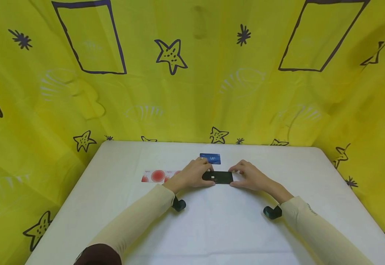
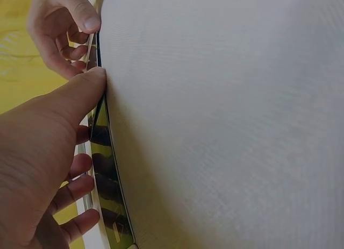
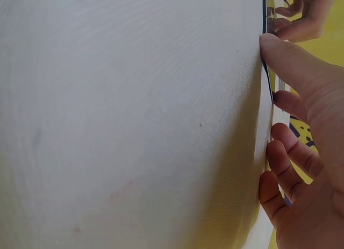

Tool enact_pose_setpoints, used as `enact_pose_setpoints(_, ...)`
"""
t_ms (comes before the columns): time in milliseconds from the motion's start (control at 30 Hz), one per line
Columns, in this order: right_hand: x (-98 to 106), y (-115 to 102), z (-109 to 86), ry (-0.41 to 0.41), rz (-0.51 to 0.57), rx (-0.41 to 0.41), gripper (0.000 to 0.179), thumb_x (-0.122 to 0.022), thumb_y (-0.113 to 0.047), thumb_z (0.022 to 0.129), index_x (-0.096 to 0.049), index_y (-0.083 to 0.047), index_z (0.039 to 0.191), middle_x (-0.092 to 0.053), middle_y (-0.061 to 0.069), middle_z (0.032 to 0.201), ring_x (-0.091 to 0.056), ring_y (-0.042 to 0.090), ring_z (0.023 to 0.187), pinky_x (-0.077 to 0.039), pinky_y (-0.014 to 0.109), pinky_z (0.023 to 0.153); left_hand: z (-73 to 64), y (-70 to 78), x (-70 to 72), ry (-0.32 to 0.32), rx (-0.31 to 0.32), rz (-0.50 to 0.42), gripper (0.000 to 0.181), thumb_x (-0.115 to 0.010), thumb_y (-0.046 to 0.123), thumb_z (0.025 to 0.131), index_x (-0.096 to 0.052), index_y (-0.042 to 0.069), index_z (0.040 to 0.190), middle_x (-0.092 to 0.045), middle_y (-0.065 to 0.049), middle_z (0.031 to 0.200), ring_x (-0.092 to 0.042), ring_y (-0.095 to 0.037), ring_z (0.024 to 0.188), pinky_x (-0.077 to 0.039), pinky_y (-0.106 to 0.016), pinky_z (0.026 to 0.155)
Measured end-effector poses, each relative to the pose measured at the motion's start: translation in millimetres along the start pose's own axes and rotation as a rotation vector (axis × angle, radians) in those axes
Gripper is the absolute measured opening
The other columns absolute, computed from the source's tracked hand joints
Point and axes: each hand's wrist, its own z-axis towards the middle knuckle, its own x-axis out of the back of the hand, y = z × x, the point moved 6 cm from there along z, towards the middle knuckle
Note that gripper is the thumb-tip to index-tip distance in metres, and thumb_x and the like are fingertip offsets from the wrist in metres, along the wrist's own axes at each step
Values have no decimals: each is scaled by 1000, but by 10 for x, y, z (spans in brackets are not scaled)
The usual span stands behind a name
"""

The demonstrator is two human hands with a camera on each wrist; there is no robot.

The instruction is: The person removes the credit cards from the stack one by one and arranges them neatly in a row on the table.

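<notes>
A black card (image 1: pixel 223 178) with a small chip and faint lettering lies on the white table, long side across. My left hand (image 1: pixel 194 173) holds its left end, thumb on the near edge and fingers at the far edge. The right hand (image 1: pixel 251 177) grips the right end in the same way. In the left wrist view the thumb (image 2: pixel 88 90) presses the card's edge, seen almost edge-on. In the right wrist view the other thumb (image 3: pixel 287 58) touches that near edge too. Just beyond the left fingers lies a blue card (image 1: pixel 213 158) marked VIP, partly covered by them.
Red-and-white cards (image 1: pixel 157 176) lie in a row left of the black card, partly hidden behind the left hand. The white table (image 1: pixel 219 228) ends at a yellow patterned curtain (image 1: pixel 192 92) behind and at both sides. Dark wrist cameras (image 1: pixel 272 212) hang under the sleeves.
</notes>
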Motion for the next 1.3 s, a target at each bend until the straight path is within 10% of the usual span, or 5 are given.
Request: enact_pose_setpoints(1300,-2,-17,-44,21,13,-13,46,-84,-36,86,-72,-14,125,-59,8,115,-52,24,100,-45,40,85,-15,23,22,-26,11,2,50,-72,54,92,-67,18,125,-56,1,114,-47,-17,106,-41,-33,89)
